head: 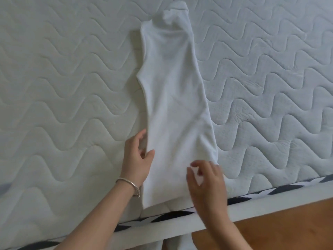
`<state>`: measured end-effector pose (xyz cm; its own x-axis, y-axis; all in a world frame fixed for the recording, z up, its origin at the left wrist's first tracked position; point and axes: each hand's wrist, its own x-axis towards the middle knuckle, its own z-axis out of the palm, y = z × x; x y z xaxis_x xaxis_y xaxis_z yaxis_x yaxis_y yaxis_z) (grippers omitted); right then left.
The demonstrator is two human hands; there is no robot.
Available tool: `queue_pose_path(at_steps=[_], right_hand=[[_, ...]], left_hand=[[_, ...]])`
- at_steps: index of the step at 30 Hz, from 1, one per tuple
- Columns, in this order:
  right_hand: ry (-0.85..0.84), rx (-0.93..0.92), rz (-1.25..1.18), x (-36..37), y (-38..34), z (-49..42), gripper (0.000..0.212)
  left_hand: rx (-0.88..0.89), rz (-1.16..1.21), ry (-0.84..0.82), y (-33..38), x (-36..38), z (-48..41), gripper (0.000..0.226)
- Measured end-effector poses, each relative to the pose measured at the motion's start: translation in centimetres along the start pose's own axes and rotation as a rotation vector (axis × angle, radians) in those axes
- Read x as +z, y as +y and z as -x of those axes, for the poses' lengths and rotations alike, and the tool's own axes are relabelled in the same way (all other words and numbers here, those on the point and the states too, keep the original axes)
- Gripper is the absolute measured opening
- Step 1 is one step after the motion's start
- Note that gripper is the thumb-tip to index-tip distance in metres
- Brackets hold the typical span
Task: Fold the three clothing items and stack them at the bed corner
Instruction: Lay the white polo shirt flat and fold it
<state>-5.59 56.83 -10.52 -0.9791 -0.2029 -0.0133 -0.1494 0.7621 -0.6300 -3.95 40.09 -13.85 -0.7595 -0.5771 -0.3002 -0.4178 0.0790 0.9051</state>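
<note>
A white garment (173,98) lies on the quilted mattress (63,87), folded lengthwise into a long narrow strip that runs from the near edge toward the far side, its collar end rumpled at the top. My left hand (137,159) pinches the strip's left edge near the bottom, thumb on top and fingers tucked under the fabric. My right hand (207,181) rests on the lower right edge with a small fold of white cloth between its fingers. The other clothing items are out of sight.
The mattress edge with black-and-white striped trim (270,191) and a white bed frame (270,206) run along the bottom. Wooden floor (279,231) shows at the lower right. A silver bangle (128,185) sits on my left wrist.
</note>
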Motion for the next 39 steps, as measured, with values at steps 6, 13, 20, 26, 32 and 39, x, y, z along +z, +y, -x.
queue_pose_path(at_steps=[6, 13, 20, 26, 32, 39], right_hand=[[-0.259, 0.632, -0.222, -2.7, 3.7, -3.8, 0.036], [-0.33, 0.68, -0.424, -3.5, 3.8, -4.3, 0.01], [-0.381, 0.553, -0.323, -5.2, 5.5, -2.9, 0.014], [-0.648, 0.617, -0.082, -6.0, 6.0, -3.6, 0.025], [-0.347, 0.122, 0.338, -7.2, 2.7, -9.2, 0.035], [-0.357, -0.345, 0.496, 2.0, -0.4, -19.0, 0.059]], left_hand=[[-0.145, -0.293, 0.078, 0.2, 0.0, 2.9, 0.048], [-0.239, -0.4, 0.026, 0.5, 0.4, 4.5, 0.023], [-0.464, 0.043, 0.095, 0.0, 0.2, 6.2, 0.016], [-0.324, -0.377, 0.15, 0.0, -0.1, 6.9, 0.033], [0.208, -0.74, 0.184, 2.8, 1.2, 2.2, 0.04], [0.488, -1.065, -0.064, 6.9, 6.0, -11.6, 0.06]])
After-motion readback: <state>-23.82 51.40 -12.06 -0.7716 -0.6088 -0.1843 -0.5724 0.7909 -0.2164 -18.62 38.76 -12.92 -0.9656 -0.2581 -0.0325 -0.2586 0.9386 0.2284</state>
